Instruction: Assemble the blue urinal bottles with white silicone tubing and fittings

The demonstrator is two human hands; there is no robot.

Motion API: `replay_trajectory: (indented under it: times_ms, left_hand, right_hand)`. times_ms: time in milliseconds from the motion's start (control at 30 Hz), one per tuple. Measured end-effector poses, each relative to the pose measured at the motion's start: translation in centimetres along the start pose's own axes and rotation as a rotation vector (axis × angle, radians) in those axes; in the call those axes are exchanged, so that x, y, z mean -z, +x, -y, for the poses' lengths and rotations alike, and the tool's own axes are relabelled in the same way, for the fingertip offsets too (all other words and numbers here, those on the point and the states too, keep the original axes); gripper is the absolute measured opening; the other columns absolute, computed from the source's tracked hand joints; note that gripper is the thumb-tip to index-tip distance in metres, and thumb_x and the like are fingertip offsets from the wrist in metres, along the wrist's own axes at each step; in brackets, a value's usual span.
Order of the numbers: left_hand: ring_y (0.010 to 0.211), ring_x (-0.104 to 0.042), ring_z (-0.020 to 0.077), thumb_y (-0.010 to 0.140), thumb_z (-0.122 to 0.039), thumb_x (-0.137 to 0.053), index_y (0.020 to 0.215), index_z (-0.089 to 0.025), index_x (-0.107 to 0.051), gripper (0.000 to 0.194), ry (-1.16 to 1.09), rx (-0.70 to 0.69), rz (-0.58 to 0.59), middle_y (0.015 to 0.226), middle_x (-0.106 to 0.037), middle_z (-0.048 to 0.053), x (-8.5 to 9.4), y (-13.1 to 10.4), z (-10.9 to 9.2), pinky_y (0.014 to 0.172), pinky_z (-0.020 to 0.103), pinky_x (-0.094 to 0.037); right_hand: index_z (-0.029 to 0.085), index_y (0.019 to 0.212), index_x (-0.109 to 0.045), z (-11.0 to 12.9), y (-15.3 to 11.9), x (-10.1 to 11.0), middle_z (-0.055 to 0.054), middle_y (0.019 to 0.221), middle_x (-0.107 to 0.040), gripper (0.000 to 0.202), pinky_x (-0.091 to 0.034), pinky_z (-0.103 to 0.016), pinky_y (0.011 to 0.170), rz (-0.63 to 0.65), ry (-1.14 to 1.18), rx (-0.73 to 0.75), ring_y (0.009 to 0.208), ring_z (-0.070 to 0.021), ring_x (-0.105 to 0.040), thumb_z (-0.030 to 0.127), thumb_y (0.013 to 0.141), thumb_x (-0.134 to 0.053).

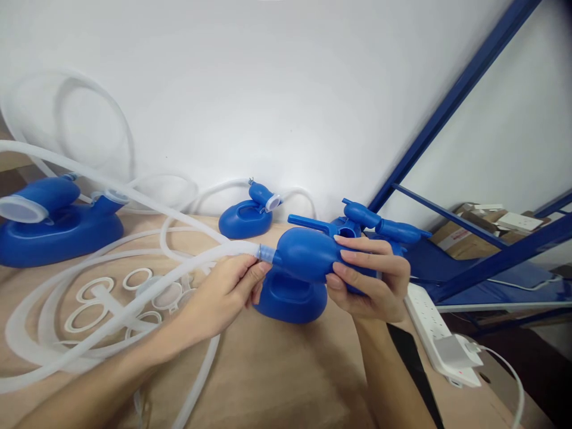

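Note:
My left hand [241, 280] pinches the end of a translucent white hose [241, 248], close to where it meets a ribbed spout. That spout belongs to a blue bulb-shaped plastic funnel [306, 253], which my right hand [369, 277] grips from the right with the fingers over its wide end. Behind and below the funnel sits a blue urinal bottle [292, 301]; whether the two touch is unclear. Further blue plastic pieces [379, 221] lie behind my right hand. A small wire clip seems to circle the hose end.
A large blue bottle [58, 235] stands at left, and a smaller-looking one [245, 220] by the wall. White rings [89, 316] and coiled hoses cover the table's left. A power strip [440, 336] with a plugged-in adapter lies at right, beside a blue metal frame [460, 95].

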State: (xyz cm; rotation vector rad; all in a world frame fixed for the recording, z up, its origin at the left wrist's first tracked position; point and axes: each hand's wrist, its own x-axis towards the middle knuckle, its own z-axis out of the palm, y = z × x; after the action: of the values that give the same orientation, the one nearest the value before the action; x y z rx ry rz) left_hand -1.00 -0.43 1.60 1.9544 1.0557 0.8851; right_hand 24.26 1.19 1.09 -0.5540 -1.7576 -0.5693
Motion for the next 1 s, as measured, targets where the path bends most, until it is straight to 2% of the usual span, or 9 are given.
replay_trajectory:
  times_ms: [100,133,267,433,533,633,800,900,1000]
  left_hand:
    - [0.06,-0.062,0.0156,0.105,-0.034,-0.037,0.071,-0.021,-0.057,0.041,0.201,-0.166,-0.155,0.065,-0.065,0.0,-0.2,-0.2,0.7,0.061,0.028,-0.047]
    - [0.063,-0.064,0.0165,0.105,-0.031,-0.037,0.076,-0.021,-0.059,0.038,0.277,-0.224,-0.185,0.07,-0.067,0.001,-0.1,-0.3,1.0,0.063,0.029,-0.049]
    - [0.081,-0.068,0.0206,0.105,-0.026,-0.04,0.097,-0.022,-0.066,0.027,0.488,-0.423,-0.186,0.091,-0.073,0.004,1.0,-0.4,1.8,0.082,0.033,-0.056]
    - [0.061,-0.058,0.0155,0.107,-0.024,-0.038,0.082,-0.022,-0.06,0.033,0.475,-0.526,-0.014,0.074,-0.064,0.0,2.4,0.1,1.3,0.058,0.028,-0.047]
    - [0.071,-0.065,0.0174,0.11,-0.029,-0.037,0.093,-0.022,-0.065,0.033,0.417,-0.521,-0.02,0.085,-0.071,0.002,2.4,0.1,1.0,0.067,0.029,-0.052]
    - [0.086,-0.071,0.0221,0.112,-0.038,-0.037,0.106,-0.023,-0.07,0.036,0.404,-0.412,-0.06,0.099,-0.076,0.004,2.0,0.0,1.5,0.081,0.034,-0.057]
    - [0.052,-0.058,0.0174,0.111,-0.05,-0.04,0.086,-0.023,-0.068,0.046,0.387,-0.188,-0.101,0.06,-0.062,-0.003,1.2,0.1,2.3,0.063,0.031,-0.052]
    - [0.061,-0.065,0.0181,0.111,-0.05,-0.041,0.087,-0.022,-0.07,0.046,0.365,-0.189,-0.072,0.069,-0.07,-0.001,1.1,0.4,1.5,0.063,0.03,-0.052]
    - [0.069,-0.07,0.0156,0.109,-0.04,-0.051,0.097,-0.023,-0.073,0.031,0.387,-0.291,-0.082,0.086,-0.078,-0.001,1.3,0.5,0.8,0.063,0.027,-0.052]
  right_hand:
    - [0.027,0.097,-0.073,0.0,-0.6,-1.6,-0.004,0.091,-0.066,0.003,-0.068,-0.047,0.063,-0.226,0.123,-0.005,0.082,-0.026,-0.077,0.029,0.097,-0.071]
    - [0.027,0.097,-0.072,0.0,-0.8,-2.2,-0.004,0.091,-0.066,0.004,-0.068,-0.047,0.063,-0.255,0.174,-0.051,0.081,-0.0253,-0.076,0.029,0.098,-0.07]
    - [0.027,0.094,-0.071,0.0,-1.3,-3.5,-0.004,0.091,-0.067,0.007,-0.068,-0.049,0.073,-0.198,0.366,-0.284,0.085,-0.0245,-0.076,0.028,0.099,-0.068]
    - [0.026,0.091,-0.071,-0.2,-1.3,-3.3,-0.003,0.09,-0.069,0.011,-0.068,-0.044,0.075,-0.078,0.523,-0.386,0.085,-0.0222,-0.076,0.031,0.1,-0.068]
    - [0.026,0.093,-0.073,-0.1,-1.3,-3.3,-0.003,0.091,-0.069,0.007,-0.068,-0.045,0.075,-0.128,0.483,-0.343,0.086,-0.0228,-0.076,0.028,0.099,-0.069]
    - [0.027,0.094,-0.074,0.4,-1.3,-3.4,-0.003,0.092,-0.069,0.005,-0.067,-0.047,0.076,-0.217,0.358,-0.304,0.086,-0.0233,-0.076,0.024,0.097,-0.071]
    - [0.027,0.094,-0.074,1.1,-1.2,-3.6,-0.001,0.09,-0.07,0.005,-0.067,-0.045,0.074,-0.296,0.185,-0.277,0.082,-0.0224,-0.076,0.024,0.096,-0.071]
    - [0.027,0.095,-0.074,1.1,-0.9,-3.2,-0.001,0.091,-0.072,0.007,-0.067,-0.043,0.074,-0.27,0.136,-0.253,0.083,-0.0221,-0.075,0.021,0.093,-0.074]
    - [0.026,0.091,-0.072,1.0,-0.3,-2.6,-0.002,0.09,-0.073,0.008,-0.065,-0.043,0.077,-0.251,0.069,-0.287,0.084,-0.022,-0.075,0.019,0.092,-0.076]
